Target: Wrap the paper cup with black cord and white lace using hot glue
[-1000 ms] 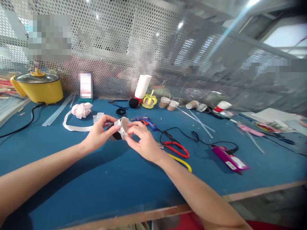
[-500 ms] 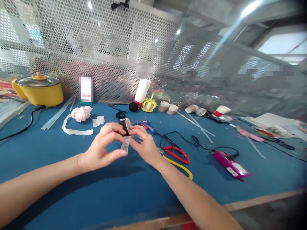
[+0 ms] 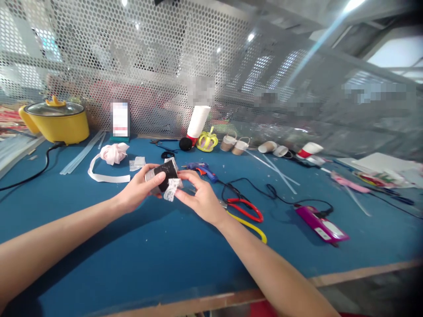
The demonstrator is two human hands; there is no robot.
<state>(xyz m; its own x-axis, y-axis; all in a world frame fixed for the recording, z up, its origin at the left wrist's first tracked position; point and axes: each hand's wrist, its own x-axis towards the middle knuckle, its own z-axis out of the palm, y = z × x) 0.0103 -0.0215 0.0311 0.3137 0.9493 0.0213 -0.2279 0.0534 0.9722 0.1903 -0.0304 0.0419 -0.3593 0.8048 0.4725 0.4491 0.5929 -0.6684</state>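
Everything here is placed off the blue glue gun (image 3: 201, 167), since it's lying right in the middle of the blue table (image 3: 99, 246). Just left of it and lifted off the surface, the left hand (image 3: 140, 190) is wrapped around a dark cup (image 3: 164, 173). Thumb on top and fingers under keep it tipped on its side, so I'd guess that leaves the wall facing the other hand. The right hand (image 3: 199, 198) sits just in front of the gun and pinches a white lace strip (image 3: 172, 190) between thumb and fingertips. The strip is pressed against the cup's lower edge and looks pulled snug rather than dangling. The red scissors (image 3: 246, 209) are near the gun on the right, probably parked within easy reach, with a purple box (image 3: 322, 222) further right, well apart. A stack of white cups (image 3: 198, 121) and a yellow crown (image 3: 206, 141) sit behind the gun. Way off to the left there's a yellow pot (image 3: 56, 121). Count: one held cup, one lace strip, one gun, one pair of scissors, two little handled cups (image 3: 232, 144) behind and right of the gun.
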